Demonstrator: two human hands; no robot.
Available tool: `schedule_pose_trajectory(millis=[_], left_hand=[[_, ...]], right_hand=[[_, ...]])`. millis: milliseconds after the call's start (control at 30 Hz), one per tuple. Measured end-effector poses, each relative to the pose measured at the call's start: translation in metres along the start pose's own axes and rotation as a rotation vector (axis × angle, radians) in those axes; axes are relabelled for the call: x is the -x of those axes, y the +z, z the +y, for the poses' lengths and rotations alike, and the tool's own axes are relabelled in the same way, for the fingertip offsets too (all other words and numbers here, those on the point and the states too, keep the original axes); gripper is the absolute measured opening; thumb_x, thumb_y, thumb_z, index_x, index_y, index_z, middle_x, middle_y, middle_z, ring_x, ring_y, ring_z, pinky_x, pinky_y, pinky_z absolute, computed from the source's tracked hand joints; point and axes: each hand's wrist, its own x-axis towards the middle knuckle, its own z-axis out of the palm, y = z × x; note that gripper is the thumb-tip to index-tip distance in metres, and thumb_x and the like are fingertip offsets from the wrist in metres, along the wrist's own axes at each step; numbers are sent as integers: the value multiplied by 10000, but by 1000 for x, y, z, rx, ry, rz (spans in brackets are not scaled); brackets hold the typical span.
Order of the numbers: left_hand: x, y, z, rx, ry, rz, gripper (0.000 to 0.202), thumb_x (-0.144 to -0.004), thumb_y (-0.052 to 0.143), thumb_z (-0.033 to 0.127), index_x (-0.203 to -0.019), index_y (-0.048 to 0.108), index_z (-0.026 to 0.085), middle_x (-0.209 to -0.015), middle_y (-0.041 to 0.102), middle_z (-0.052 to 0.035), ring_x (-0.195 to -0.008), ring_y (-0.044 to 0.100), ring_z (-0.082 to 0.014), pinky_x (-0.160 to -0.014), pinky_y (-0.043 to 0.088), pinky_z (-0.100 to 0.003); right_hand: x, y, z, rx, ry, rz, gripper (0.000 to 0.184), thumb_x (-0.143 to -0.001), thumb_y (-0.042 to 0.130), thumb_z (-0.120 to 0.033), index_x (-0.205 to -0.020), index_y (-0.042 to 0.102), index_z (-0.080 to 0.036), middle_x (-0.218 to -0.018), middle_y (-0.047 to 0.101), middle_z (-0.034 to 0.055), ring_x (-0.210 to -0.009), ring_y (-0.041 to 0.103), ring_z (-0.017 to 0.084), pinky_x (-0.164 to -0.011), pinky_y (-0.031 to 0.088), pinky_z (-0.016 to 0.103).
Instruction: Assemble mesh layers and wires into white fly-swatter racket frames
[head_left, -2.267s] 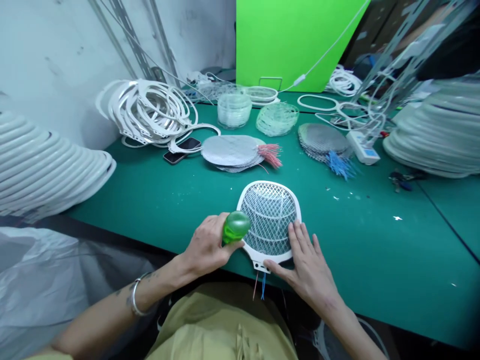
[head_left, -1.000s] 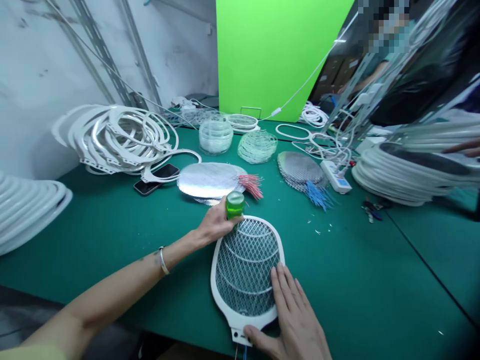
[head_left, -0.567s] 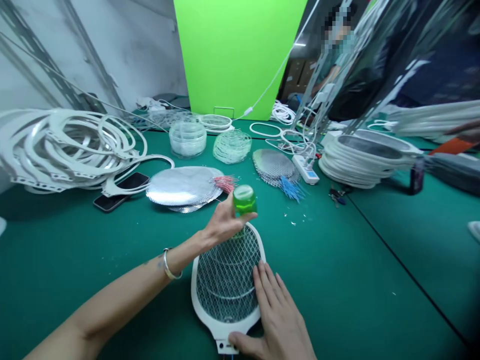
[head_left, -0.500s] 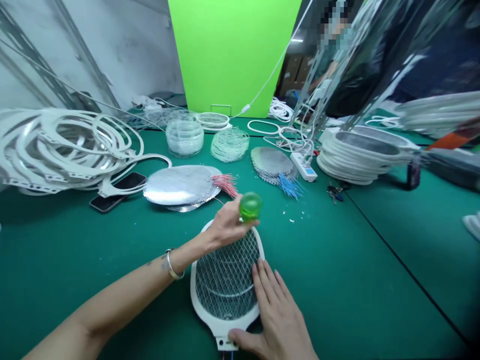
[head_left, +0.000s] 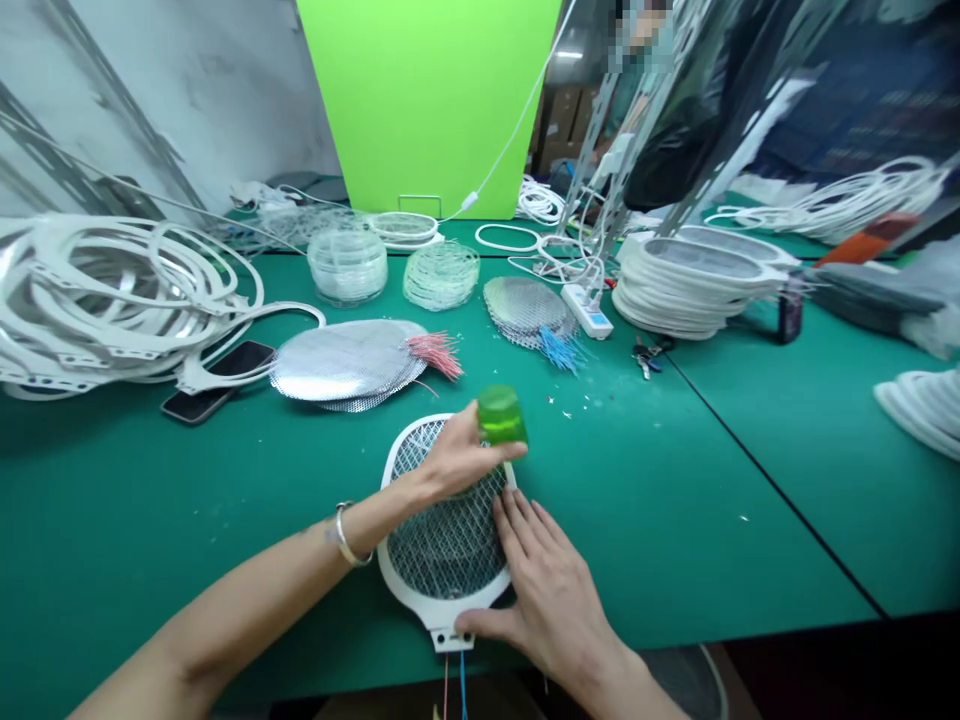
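Green table (head_left: 712, 530) fills most of the view, dark seam running across its right side. Bright green panel (head_left: 435, 100) stands upright at the back. Loose frame pile (head_left: 112, 300), white, far left. Neater frame stack (head_left: 667, 300) on the right, by the far end of the seam.

Racket (head_left: 450, 555) lies on the table near the front edge, right in front of the person, neck toward the body. Silver meshes (head_left: 341, 360) stacked ahead and to the left of it; grey meshes (head_left: 521, 305) farther back, right. Behind those, clear rings (head_left: 347, 265) and pale green rings (head_left: 442, 277), side by side.

Right hand (head_left: 544, 580) open and flat, fingers together on the racket's right rim, thumb on the neck. Left hand (head_left: 457, 455) closed in a grip over the racket's upper half.

Phone (head_left: 201, 402) beside the pile, partly under a frame. Power strip (head_left: 587, 312) between grey meshes and stack. Green handle (head_left: 502, 414) is what the left hand grips: blurred, sticking up past the thumb. Lower end hidden; can't tell if it touches the racket.

Red wires (head_left: 439, 353) fan off the silver meshes, blue wires (head_left: 559, 350) off the grey. Keys (head_left: 646, 357) near the seam. Bracelet (head_left: 345, 535) on left wrist. One red lead (head_left: 446, 685) and blue leads (head_left: 463, 685) hang from the neck.
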Motion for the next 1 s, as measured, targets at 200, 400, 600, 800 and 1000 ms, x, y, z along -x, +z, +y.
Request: schedule_pose_trajectory(millis=[200,400,600,800,1000], left_hand=[[41,-30,11,271,-147,109,300,-806,698,381,-976,616,149,-973,695,-81,-904,665,-234,-824,552,-384],[90,-12,11,-55,-10,-70,318,-808,699,383,-1068,621,217,-1069,679,-76,-991,642,-262,-878,521,-438],[84,26,15,-347,276,-118,337,-795,678,312,-1095,578,194,-1081,660,-98,-1039,607,-279,-1005,390,-492],[86,20,20,-219,201,-126,182,-866,627,352,-1011,610,244,-1093,663,-29,-1014,608,-229,-1011,387,-432],[112,11,20,-395,266,-159,241,-816,663,325,-1006,569,210,-1029,662,-63,-946,625,-240,-1038,327,-480]], right_hand=[[-26,-21,55,-186,-189,47,285,-958,480,-404,-1146,672,-309,-1198,664,-1,-1151,602,187,-1056,364,418],[-44,-10,88,-451,-235,63,254,-934,530,-307,-1150,654,-358,-1216,653,-57,-1289,469,184,-1134,265,447],[-43,-17,84,-551,-202,-24,340,-914,473,-212,-1172,642,-356,-1224,637,-79,-1296,450,169,-1175,199,463],[-45,-14,88,-573,-208,-13,372,-884,455,-166,-1130,670,-343,-1210,644,-77,-1284,461,182,-1180,164,503],[-40,-16,80,-539,-193,14,362,-880,464,-170,-1125,677,-329,-1201,657,-52,-1285,461,184,-1180,168,495]])
